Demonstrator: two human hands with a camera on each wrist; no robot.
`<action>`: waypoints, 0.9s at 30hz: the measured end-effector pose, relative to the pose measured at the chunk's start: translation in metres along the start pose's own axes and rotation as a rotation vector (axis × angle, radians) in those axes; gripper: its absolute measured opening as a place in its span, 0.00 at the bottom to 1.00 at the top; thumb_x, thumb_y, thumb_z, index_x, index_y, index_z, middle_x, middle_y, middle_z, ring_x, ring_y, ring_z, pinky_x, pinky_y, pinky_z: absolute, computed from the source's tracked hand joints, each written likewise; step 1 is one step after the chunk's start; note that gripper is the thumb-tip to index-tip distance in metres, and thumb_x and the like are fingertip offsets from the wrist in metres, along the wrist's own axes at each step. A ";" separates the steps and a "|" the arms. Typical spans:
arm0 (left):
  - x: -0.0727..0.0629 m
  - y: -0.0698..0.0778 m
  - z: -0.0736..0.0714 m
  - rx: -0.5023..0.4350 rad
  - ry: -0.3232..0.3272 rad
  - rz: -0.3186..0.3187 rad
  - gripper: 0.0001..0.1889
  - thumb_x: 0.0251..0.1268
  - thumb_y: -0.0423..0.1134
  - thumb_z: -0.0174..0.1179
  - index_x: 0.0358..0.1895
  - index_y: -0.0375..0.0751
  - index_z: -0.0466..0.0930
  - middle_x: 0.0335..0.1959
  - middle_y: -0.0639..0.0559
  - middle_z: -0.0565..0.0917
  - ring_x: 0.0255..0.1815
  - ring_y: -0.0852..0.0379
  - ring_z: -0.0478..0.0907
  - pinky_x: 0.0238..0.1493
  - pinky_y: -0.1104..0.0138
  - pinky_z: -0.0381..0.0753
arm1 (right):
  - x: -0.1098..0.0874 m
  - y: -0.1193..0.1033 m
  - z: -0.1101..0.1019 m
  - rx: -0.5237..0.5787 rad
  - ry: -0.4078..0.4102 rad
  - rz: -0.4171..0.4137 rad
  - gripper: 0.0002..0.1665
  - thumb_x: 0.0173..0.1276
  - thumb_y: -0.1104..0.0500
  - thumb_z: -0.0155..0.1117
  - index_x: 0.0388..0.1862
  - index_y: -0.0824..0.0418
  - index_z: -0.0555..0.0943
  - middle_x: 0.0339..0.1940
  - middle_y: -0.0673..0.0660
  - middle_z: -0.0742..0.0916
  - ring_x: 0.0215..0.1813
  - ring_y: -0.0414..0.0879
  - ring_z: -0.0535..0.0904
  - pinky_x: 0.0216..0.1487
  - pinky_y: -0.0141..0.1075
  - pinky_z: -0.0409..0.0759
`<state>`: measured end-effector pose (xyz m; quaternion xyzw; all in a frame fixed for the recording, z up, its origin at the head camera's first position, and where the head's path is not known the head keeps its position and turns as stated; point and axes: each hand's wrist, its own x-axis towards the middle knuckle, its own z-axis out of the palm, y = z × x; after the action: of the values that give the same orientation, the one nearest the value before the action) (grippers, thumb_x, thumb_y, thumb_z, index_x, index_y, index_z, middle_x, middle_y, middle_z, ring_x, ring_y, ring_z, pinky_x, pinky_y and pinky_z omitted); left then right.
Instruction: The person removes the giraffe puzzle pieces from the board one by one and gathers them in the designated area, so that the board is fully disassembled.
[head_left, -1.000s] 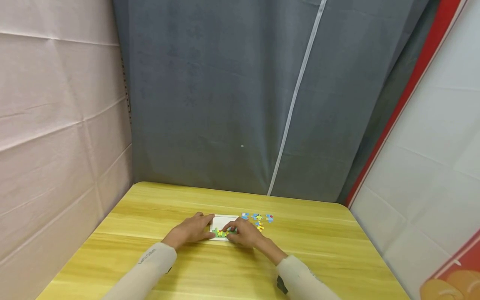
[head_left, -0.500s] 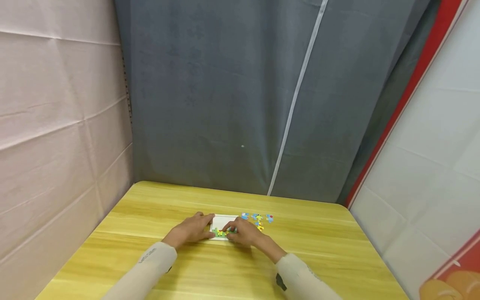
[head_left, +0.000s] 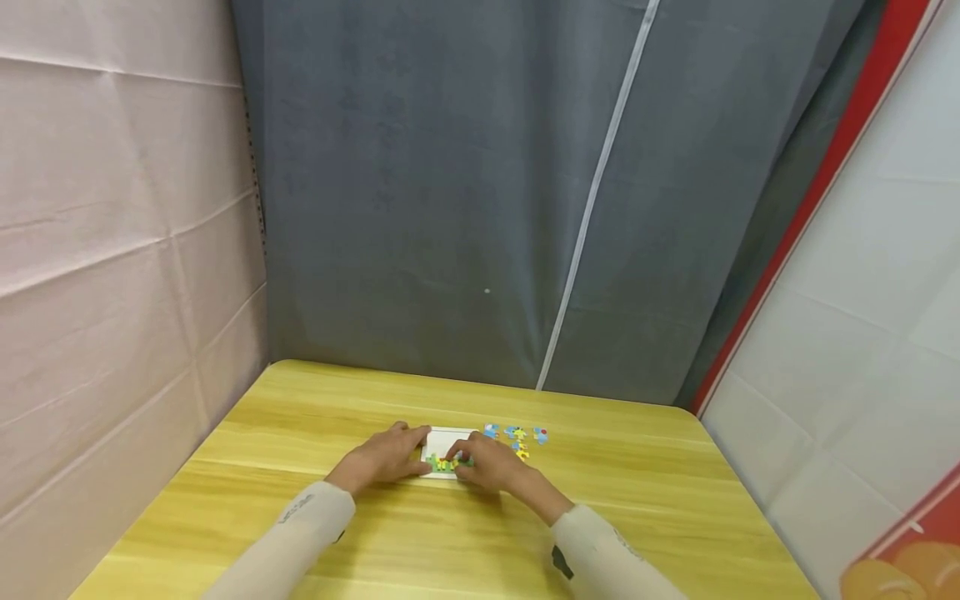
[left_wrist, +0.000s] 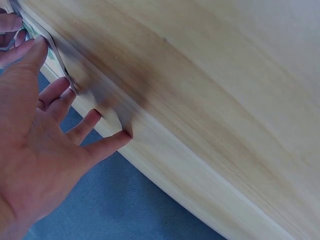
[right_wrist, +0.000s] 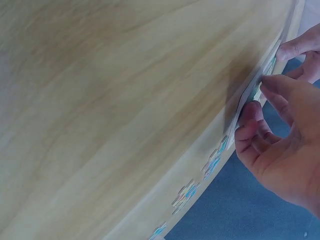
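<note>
Puzzle tray [head_left: 444, 441] between spread left hand [head_left: 386, 455] and bent right hand [head_left: 491, 463], right grip unclear

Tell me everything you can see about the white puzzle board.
The white board is a thin rectangle with a dark line along its far side; its material is unclear. It lies flat on the wood-grain table. Green and yellow puzzle pieces, with some red, cover part of its near side; the visible far part is plain white. The left hand touches its left edge. The right hand hides part of its right side.
</note>
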<state>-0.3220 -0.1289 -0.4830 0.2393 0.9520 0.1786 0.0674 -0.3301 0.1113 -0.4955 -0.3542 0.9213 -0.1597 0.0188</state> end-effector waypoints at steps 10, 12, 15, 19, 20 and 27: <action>0.000 0.000 -0.001 0.008 -0.003 -0.003 0.24 0.72 0.54 0.67 0.62 0.46 0.75 0.51 0.55 0.79 0.52 0.50 0.76 0.48 0.51 0.80 | 0.002 0.002 -0.006 -0.012 0.029 -0.032 0.13 0.73 0.56 0.68 0.54 0.53 0.86 0.43 0.52 0.86 0.36 0.35 0.77 0.33 0.29 0.76; 0.001 0.001 -0.001 0.006 -0.007 -0.009 0.26 0.72 0.54 0.66 0.65 0.45 0.74 0.52 0.54 0.79 0.53 0.50 0.76 0.49 0.51 0.80 | 0.003 0.006 -0.010 0.000 0.060 -0.040 0.12 0.73 0.57 0.69 0.54 0.55 0.86 0.43 0.53 0.86 0.35 0.36 0.77 0.31 0.29 0.75; 0.002 0.001 -0.002 0.005 -0.010 -0.022 0.28 0.72 0.54 0.66 0.68 0.45 0.73 0.53 0.54 0.79 0.53 0.49 0.76 0.50 0.50 0.79 | 0.002 0.014 -0.015 0.022 0.102 -0.038 0.12 0.73 0.58 0.70 0.53 0.59 0.87 0.43 0.55 0.87 0.33 0.37 0.77 0.30 0.29 0.75; 0.002 0.000 -0.002 0.007 -0.014 -0.017 0.28 0.72 0.54 0.66 0.68 0.45 0.72 0.54 0.53 0.80 0.54 0.49 0.75 0.51 0.50 0.79 | 0.001 0.023 -0.018 0.033 0.109 0.002 0.16 0.71 0.56 0.73 0.54 0.61 0.87 0.43 0.56 0.87 0.34 0.38 0.78 0.32 0.29 0.76; 0.001 0.000 -0.001 0.008 -0.016 -0.013 0.28 0.72 0.54 0.66 0.68 0.45 0.72 0.54 0.54 0.80 0.55 0.49 0.75 0.52 0.50 0.79 | 0.001 0.025 -0.018 0.032 0.104 0.011 0.17 0.71 0.55 0.74 0.55 0.61 0.87 0.43 0.56 0.87 0.35 0.39 0.78 0.33 0.30 0.77; 0.000 0.001 0.000 -0.013 -0.022 -0.003 0.24 0.73 0.53 0.66 0.63 0.46 0.74 0.52 0.55 0.79 0.53 0.50 0.75 0.49 0.51 0.79 | -0.001 0.030 -0.016 0.042 0.023 0.049 0.20 0.68 0.54 0.76 0.54 0.64 0.86 0.44 0.57 0.86 0.43 0.48 0.80 0.43 0.37 0.80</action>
<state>-0.3217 -0.1281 -0.4823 0.2392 0.9504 0.1820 0.0795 -0.3509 0.1370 -0.4898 -0.3290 0.9263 -0.1825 0.0197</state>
